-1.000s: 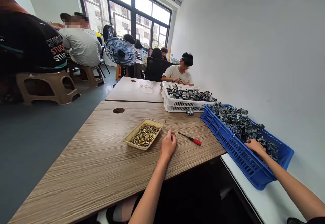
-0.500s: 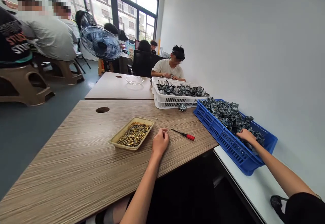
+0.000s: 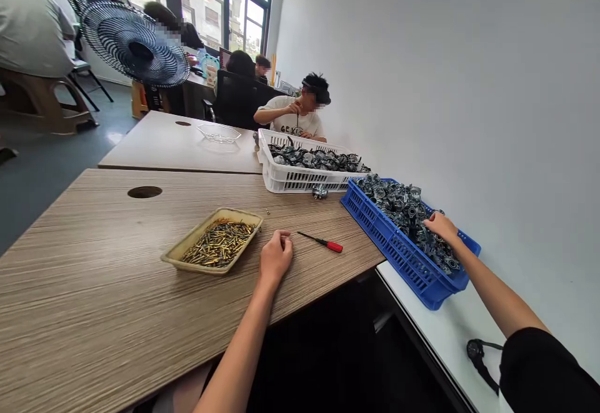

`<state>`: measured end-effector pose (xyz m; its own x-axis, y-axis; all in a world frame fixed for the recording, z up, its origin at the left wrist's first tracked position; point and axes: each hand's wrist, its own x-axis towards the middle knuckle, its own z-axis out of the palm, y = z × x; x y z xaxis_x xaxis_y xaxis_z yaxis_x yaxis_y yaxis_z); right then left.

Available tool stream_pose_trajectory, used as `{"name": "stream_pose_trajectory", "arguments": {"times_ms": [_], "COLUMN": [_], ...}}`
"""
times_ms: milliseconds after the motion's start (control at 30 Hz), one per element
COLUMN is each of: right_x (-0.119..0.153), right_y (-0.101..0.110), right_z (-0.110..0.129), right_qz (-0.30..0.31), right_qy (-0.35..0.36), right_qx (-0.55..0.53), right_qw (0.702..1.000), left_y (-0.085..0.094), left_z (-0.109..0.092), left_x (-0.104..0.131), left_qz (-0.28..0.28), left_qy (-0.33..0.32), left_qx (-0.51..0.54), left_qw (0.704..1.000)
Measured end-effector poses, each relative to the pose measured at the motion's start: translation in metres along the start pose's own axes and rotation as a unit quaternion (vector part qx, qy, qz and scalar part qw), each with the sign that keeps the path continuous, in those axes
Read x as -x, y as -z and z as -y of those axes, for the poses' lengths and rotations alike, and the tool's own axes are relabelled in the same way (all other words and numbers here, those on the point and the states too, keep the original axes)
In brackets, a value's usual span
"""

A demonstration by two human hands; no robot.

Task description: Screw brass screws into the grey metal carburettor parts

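My left hand [image 3: 275, 255] rests on the wooden table with its fingers curled in. Anything between them is too small or hidden to make out. Left of it is a cream plastic tray [image 3: 170, 257] of brass-coloured and dark screws [image 3: 219, 243]. A screwdriver [image 3: 323, 242] with a red and black handle lies to its right, tip towards the hand. Over at the blue crate [image 3: 398, 252], my right hand [image 3: 441, 227] reaches in, fingers bent down and together against the heaped grey metal parts [image 3: 394, 200]. Its fingertips are partly hidden, and I cannot see whether they hold a part.
Behind the blue crate stands a white crate [image 3: 304, 183] of similar parts, one metal part [image 3: 319, 192] in front of it. A person [image 3: 295, 113] sits across the table. A clear tray [image 3: 219, 133] lies farther back. A watch [image 3: 475, 350] is on the white surface at right.
The view has turned right. My right hand has shifted slightly towards the back of the blue crate over the parts. My left hand has stayed in place. The person opposite has raised one hand.
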<state>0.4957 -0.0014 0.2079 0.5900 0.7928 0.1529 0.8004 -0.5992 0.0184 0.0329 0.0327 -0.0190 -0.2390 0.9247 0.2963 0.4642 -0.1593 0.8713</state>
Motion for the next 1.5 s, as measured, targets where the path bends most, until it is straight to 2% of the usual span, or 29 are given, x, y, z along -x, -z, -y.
{"name": "stream_pose_trajectory", "arguments": {"times_ms": [133,267,400,500,633,733,833,1000,1167,1267,1367,1500], "right_x": [0.002,0.013,0.040,0.070,0.113,0.139,0.155,0.172,0.190,0.197,0.195,0.177], "right_y": [0.019,0.031,0.029,0.016,-0.012,-0.034,-0.053,-0.069,-0.075,-0.071,-0.062,-0.055], "right_z": [0.026,0.065,0.116,0.160,0.218,0.254,0.278,0.296,0.309,0.314,0.310,0.285], "right_qz": [-0.032,-0.051,-0.019,0.021,0.052,0.054,0.045,0.046,0.055,0.050,0.037,0.008], "right_qy": [0.035,0.105,0.211,0.290,0.360,0.392,0.386,0.340,0.327,0.336,0.348,0.349], "right_qx": [-0.026,-0.067,-0.152,-0.231,-0.238,-0.195,-0.136,-0.048,-0.013,-0.014,-0.039,-0.097], "right_qw": [0.999,0.991,0.965,0.929,0.901,0.898,0.911,0.938,0.943,0.941,0.936,0.932], "left_y": [0.001,0.002,0.003,0.005,0.007,0.007,0.006,0.006,0.005,0.004,0.002,0.000], "left_z": [-0.002,-0.004,-0.007,-0.010,-0.012,-0.012,-0.012,-0.015,-0.016,-0.015,-0.013,-0.012], "left_x": [0.001,0.001,0.002,0.004,0.004,0.004,0.006,0.010,0.012,0.012,0.012,0.010], "left_qz": [-0.003,-0.006,-0.009,-0.021,-0.032,-0.019,0.028,0.071,0.078,0.077,0.062,0.042], "left_qy": [-0.005,-0.005,0.000,0.008,0.016,0.019,-0.025,-0.103,-0.118,-0.109,-0.095,-0.076], "left_qx": [0.009,0.021,0.041,0.062,0.091,0.127,0.139,0.053,0.009,-0.011,-0.013,-0.019], "left_qw": [1.000,1.000,0.999,0.998,0.995,0.992,0.990,0.991,0.990,0.991,0.993,0.996]}}
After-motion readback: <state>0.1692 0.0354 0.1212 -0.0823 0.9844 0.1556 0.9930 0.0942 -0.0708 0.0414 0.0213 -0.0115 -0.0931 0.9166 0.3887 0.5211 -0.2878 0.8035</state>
